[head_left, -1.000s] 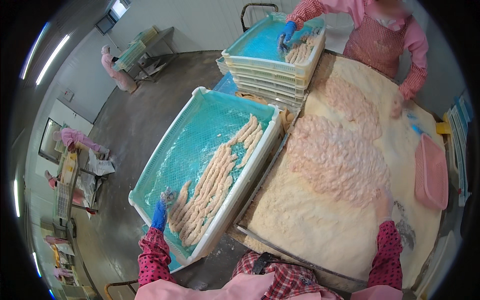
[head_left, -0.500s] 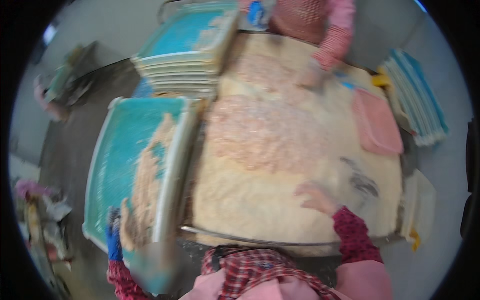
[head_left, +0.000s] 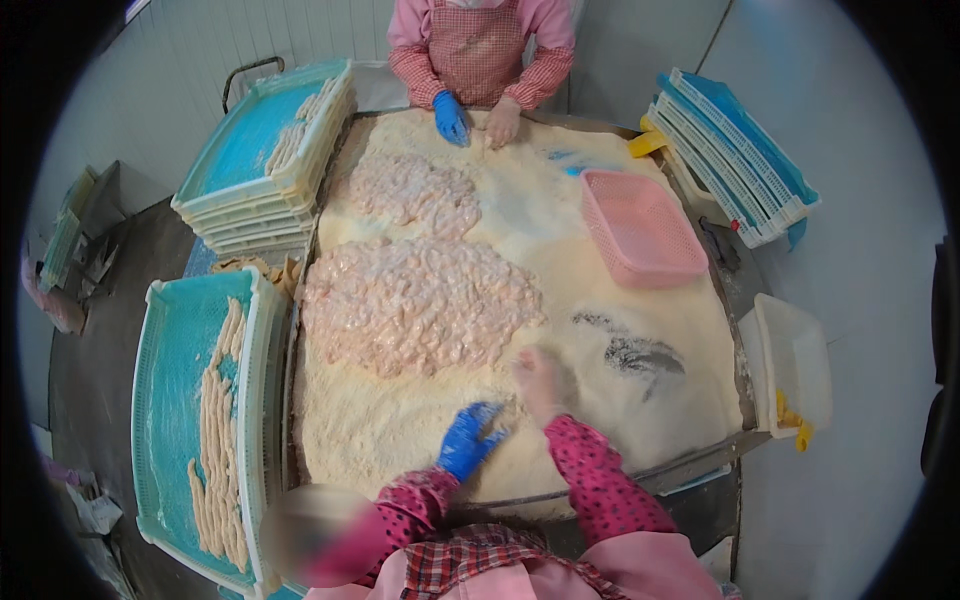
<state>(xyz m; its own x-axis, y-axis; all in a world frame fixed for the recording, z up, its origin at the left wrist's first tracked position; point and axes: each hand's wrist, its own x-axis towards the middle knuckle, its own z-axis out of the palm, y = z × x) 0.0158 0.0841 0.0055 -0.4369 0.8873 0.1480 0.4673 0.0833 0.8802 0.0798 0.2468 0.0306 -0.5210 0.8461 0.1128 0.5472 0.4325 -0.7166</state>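
My left hand [head_left: 470, 440], in a blue glove, is open over the pale crumbs [head_left: 370, 420] near the table's front edge, its fingers apart and powdered. My right hand [head_left: 538, 386], in a clear glove, is to its right at the lower right edge of a large heap of raw pink meat pieces [head_left: 420, 305]. Its fingers are curled closed; whatever is in them, if anything, is hidden. Behind the large heap lies a smaller meat heap [head_left: 415, 188]. To my left, crumb-coated meat strips [head_left: 215, 455] lie lengthwise in a teal-lined tray [head_left: 165, 400].
Beyond the left tray stands a tray stack [head_left: 255, 215]. A pink basket [head_left: 645, 235] sits on the crumbs at right, with more stacked trays [head_left: 735, 160] behind. A white bin [head_left: 790, 360] hangs by the right edge. A co-worker's gloved hands [head_left: 475, 122] rest at the far edge.
My left hand has moved from the left tray onto the crumbs. My right hand has come to the heap's edge and its fingers have curled. The co-worker's hands are now at the far edge.
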